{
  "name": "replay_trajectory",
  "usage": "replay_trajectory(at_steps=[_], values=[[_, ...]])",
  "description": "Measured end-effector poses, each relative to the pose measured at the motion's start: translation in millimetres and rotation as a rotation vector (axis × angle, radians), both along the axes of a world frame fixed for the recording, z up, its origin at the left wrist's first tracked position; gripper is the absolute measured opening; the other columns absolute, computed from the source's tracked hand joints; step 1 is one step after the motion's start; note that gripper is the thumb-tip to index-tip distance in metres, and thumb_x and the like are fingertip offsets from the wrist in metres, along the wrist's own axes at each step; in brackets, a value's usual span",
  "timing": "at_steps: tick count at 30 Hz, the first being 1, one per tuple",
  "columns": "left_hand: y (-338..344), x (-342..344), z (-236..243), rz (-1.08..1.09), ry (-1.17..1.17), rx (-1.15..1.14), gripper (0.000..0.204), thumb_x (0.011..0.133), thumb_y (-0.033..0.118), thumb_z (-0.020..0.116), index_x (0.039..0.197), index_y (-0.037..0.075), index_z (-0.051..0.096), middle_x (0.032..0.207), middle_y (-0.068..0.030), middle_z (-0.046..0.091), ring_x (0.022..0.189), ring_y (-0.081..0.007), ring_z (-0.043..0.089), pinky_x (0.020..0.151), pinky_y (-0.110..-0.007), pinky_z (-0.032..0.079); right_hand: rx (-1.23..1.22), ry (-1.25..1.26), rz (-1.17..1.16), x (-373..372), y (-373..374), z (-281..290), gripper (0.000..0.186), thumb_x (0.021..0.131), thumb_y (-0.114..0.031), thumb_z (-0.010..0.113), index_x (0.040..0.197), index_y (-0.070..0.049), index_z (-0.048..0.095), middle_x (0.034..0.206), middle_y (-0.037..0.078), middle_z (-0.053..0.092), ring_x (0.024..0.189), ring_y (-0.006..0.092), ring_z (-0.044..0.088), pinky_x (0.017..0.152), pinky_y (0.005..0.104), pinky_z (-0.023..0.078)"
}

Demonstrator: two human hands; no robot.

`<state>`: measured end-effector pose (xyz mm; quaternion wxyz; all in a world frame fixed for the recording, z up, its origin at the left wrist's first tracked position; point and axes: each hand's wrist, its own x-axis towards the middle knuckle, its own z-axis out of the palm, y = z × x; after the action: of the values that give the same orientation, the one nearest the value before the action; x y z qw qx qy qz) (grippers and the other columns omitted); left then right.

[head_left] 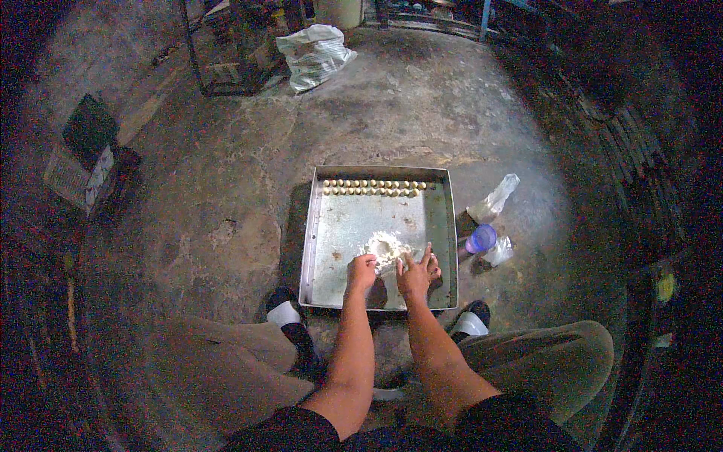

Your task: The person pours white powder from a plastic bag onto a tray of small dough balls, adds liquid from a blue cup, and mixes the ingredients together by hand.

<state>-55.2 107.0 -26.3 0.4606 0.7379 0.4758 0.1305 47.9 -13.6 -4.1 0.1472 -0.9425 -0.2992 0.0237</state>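
A square metal tray (pixel 453 226) lies on the floor between my legs, with two rows of several small pale pieces (pixel 373 184) along its far side. A heap of white powder (pixel 380 242), hollowed in the middle, sits near the tray's centre. My left hand (pixel 362 271) is at the powder's near left edge, fingers pinched, what is in them too small to make out. My right hand (pixel 418 271) is at the powder's near right, fingers spread apart, apparently holding nothing.
Right of the tray stand a purple cup (pixel 481 238), a white bag (pixel 493 197) and a smaller bag (pixel 498 253). A white sack (pixel 312 56) and metal frames (pixel 215 75) are at the back. Boxlike items (pixel 83 151) lie at the left. My feet flank the tray.
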Motion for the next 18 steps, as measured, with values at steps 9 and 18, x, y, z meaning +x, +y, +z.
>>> replay_trajectory(at_steps=[9,18], values=[[-3,2,5,0.001,0.006,-0.070,0.018,0.087,0.009,0.063,0.102,0.005,0.071,0.096,-0.0147,0.072,0.089,-0.0267,0.070,0.080,-0.036,0.054,0.085,-0.021,0.001,-3,2,0,0.035,0.085,-0.044,0.063,0.114,-0.025,0.070,0.157,0.018,0.018,0.134,0.0409,0.027,0.106,0.0586,0.020],[0,1,-4,0.001,-0.011,-0.061,0.019,0.086,0.011,0.063,0.102,0.005,0.071,0.096,-0.0142,0.072,0.090,-0.0266,0.070,0.081,-0.035,0.054,0.062,0.085,0.045,-5,-2,-1,0.038,0.084,-0.043,0.064,0.117,-0.025,0.068,0.151,0.018,0.030,0.133,0.0407,0.028,0.106,0.0593,0.020]])
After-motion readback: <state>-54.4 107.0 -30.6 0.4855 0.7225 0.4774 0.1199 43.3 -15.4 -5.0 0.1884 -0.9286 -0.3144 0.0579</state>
